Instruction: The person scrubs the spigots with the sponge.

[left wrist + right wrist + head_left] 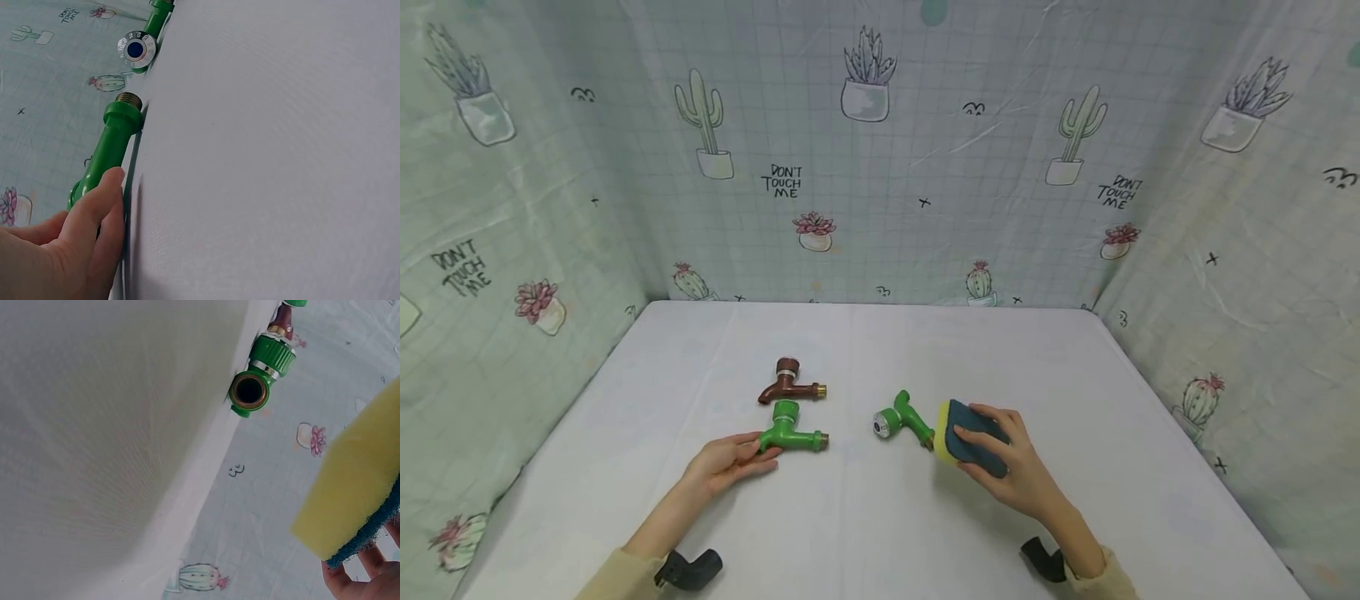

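Right, both hands are down on the white table point(880, 517), and no box, tray or bowl is anywhere near them, so nothing sits inside anything. Left hand point(727, 462) lies low with relaxed fingers; its fingertips point(111, 182) touch the spout end of the near green faucet point(792, 436), which lies on its side just beyond them. Whether the thumb curls round that faucet is hard to make out from the head view, and the wrist view shows only contact. Just past that faucet, farther from the left hand, lies the brown faucet point(789, 384), apart from it. Over on the other side, the right hand point(1009, 467) grips the yellow-and-blue sponge point(964, 433), fingers curled over its dark top, yellow edge facing inward. Just beside the sponge's inner edge lies the second green faucet point(901, 417); whether they touch is unclear. Both sleeves are cut off at the lower frame edge, and the sponge's far end is cropped in the right wrist view.
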Available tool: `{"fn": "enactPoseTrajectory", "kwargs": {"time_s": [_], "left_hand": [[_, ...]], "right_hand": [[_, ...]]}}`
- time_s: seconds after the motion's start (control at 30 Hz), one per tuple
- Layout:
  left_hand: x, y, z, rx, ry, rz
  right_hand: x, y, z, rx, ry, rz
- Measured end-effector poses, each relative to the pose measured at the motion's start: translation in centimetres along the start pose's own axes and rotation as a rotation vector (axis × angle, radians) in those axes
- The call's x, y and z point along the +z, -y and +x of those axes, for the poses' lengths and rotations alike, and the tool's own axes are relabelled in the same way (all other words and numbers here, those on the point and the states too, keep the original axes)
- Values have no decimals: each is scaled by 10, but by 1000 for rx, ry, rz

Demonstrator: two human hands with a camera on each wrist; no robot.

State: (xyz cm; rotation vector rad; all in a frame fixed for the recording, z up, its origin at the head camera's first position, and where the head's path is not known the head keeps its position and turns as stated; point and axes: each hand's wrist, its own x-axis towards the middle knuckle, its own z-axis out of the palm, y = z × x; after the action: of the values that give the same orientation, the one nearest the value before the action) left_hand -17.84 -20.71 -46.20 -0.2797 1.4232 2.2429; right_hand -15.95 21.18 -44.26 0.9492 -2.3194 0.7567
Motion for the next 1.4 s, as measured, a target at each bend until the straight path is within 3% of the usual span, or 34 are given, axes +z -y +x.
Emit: {"fn": "enactPoseTrajectory", "kwargs": {"time_s": [0.13,0.43,0.57,0.77,1.0,1.13,1.27,1.4], "left_hand": [[2,2,-4,6,-38,-17],[3,4,-9,69,-136,65],[4,4,-12,63,-167,55],[7,3,-20,57,-160,30],[16,-4,-31,111,-161,27],[26,-10,-32,149,-149,105],[44,-11,-27,206,-155,278],[67,-8,-18,306,-137,457]], "right_hand": [[0,2,-1,19,13,-8],[1,3,-5,24,10,-16],[2,4,-5,26,9,-14],[2,4,-8,35,12,-17],[2,3,-12,28,-11,-18],[0,3,-13,45,-19,-15],[-2,3,-14,67,-25,-10],[-4,2,-13,79,-24,3]]}}
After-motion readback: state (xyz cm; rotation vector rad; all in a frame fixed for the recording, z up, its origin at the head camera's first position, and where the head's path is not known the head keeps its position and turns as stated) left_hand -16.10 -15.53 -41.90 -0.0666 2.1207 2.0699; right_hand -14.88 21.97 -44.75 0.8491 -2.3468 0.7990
